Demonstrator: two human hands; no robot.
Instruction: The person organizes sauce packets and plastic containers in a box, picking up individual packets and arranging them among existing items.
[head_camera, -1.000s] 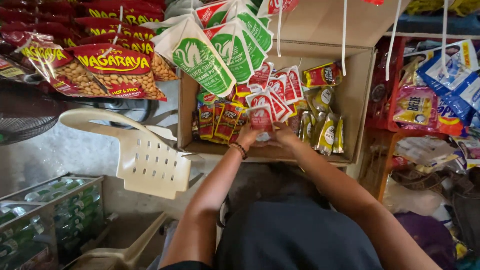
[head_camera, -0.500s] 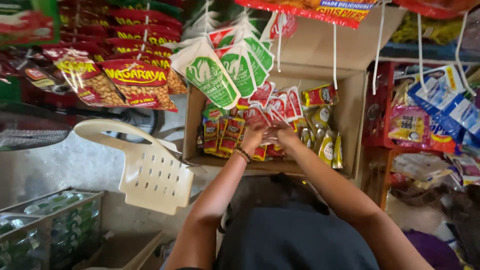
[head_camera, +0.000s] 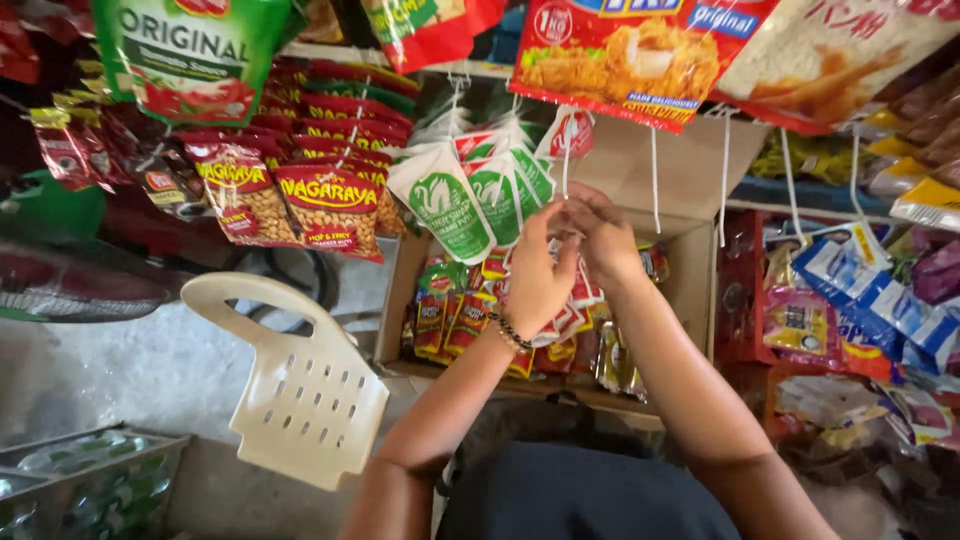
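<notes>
Both my hands are raised in front of an open cardboard box (head_camera: 700, 290) full of snack sachets. My left hand (head_camera: 538, 275), with a beaded bracelet at the wrist, and my right hand (head_camera: 603, 238) meet with fingers pinched together. They are closed on the top of a strip of red and white sachets (head_camera: 572, 312) that hangs down below them. Just above the fingers a red and white sachet (head_camera: 573, 130) dangles on a white string (head_camera: 566, 165). Green and white pouches (head_camera: 455, 205) hang right beside my left hand.
Red peanut packs (head_camera: 330, 205) hang at the left and large seasoning packets (head_camera: 620, 55) overhead. A cream plastic chair back (head_camera: 300, 400) stands at the lower left, above a wire crate of bottles (head_camera: 80, 490). Blue and mixed packets (head_camera: 860, 290) fill the right side. More white strings (head_camera: 724, 180) hang nearby.
Both hands have risen from inside the box up to the hanging string, bringing the red and white sachets with them. The camera has tilted upward and moved closer.
</notes>
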